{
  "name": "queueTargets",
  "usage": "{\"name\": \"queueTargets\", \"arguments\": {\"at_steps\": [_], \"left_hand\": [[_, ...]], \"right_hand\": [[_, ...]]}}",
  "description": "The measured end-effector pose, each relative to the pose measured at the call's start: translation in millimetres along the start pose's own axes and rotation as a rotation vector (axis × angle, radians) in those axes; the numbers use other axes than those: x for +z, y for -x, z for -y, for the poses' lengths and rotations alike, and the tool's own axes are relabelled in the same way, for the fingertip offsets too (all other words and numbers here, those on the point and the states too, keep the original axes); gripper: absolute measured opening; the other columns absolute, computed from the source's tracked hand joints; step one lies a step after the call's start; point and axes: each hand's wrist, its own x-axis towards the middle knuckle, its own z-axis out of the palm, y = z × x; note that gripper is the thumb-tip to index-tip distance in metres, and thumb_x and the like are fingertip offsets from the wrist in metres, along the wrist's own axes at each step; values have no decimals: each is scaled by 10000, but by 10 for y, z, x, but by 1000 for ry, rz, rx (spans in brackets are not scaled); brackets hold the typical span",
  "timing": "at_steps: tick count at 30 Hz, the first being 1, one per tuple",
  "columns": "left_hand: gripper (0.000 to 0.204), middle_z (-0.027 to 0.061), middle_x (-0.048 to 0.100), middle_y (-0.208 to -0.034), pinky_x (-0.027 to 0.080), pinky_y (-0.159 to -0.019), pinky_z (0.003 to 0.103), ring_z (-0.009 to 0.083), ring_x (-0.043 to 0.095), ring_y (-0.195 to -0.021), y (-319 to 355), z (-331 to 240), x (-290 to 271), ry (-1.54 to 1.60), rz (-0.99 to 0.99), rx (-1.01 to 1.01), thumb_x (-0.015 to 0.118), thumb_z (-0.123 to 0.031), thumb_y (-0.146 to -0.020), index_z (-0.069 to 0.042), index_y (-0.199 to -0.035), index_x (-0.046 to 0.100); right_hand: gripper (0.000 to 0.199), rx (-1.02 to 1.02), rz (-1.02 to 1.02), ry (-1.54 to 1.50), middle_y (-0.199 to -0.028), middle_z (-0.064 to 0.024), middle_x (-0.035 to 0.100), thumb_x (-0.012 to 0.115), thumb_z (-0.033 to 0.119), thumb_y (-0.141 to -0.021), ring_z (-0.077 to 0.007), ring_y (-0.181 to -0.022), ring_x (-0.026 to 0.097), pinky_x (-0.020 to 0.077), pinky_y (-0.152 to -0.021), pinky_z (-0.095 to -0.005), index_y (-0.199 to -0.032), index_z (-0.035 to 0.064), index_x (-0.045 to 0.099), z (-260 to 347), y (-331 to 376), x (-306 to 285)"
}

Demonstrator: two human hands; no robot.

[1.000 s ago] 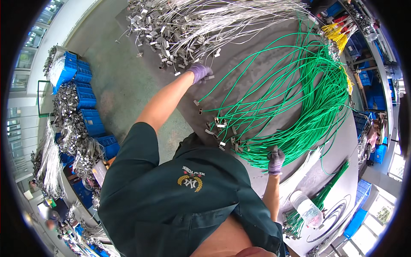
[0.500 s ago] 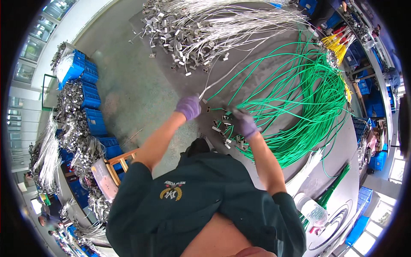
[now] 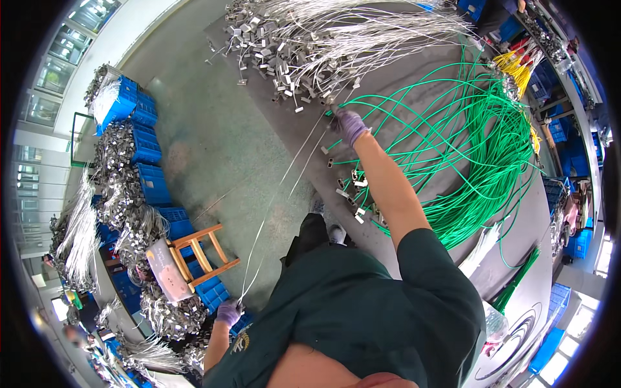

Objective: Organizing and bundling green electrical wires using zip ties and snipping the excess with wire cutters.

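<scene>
Left hand (image 3: pixel 228 313), purple-gloved, fingers clenched on thin silver cables (image 3: pixel 279 194) stretched taut up to the right hand (image 3: pixel 349 124), also gloved, fingers pinching the same strands at the worktop (image 3: pixel 304 139) edge. Just above: heap of silver cables with metal ends (image 3: pixel 304 45). Right of it: green cables (image 3: pixel 479 142). Near the left hand: wooden stool (image 3: pixel 200 252), blue crates (image 3: pixel 152 174).

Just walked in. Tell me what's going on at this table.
A person in purple gloves is handling silver cables. The right hand reaches out over the table, at the edge of a pile of silver cables with metal end pieces. The left hand is drawn back low beside the body, gripping thin cables that stretch from the pile. Green cables lie looped on the table to the right.
</scene>
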Motion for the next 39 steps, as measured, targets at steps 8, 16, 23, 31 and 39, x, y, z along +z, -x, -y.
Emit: {"name": "queueTargets", "arguments": {"at_steps": [8,16,23,31,39], "left_hand": [[399,64,626,-1062,355,-918,490,277,546,-1043,-61,194,393,-407,208,-226,451,-420,-790,-163,-1041,625],[234,33,638,-729,502,-550,302,197,618,-637,54,267,368,983,148,-286,784,-150,-560,-125,-734,631],[92,39,614,-630,504,-595,303,199,613,-594,42,247,431,414,3,358,725,-92,-671,-76,-730,656],[441,50,598,-722,489,-615,246,132,589,-645,-500,-1584,-1119,1537,223,141,620,-86,-799,12,-1205,476],[82,-59,514,-618,354,-473,202,35,422,-531,-747,-859,154,1245,-91,2,594,-90,-839,-63,-878,661]], "right_hand": [[198,97,-151,-456,-740,-76,617,564,226,-864,-200,-578,588,489,-471,-326,-925,38,582,-159,96,358],[194,54,19,-536,-772,-90,586,496,196,-900,-217,-614,590,533,-496,-321,-984,26,538,-208,387,281],[162,61,52,-589,-729,-98,581,476,167,-902,-232,-570,591,523,-458,-329,-922,30,559,-157,338,232],[162,72,34,-674,-797,-89,604,528,176,-881,-233,-681,599,514,-559,-366,-957,36,561,-418,452,461],[154,-139,-40,-96,-793,-73,617,590,194,-844,-215,-674,609,490,-542,-333,-891,49,611,-796,869,451]]}}
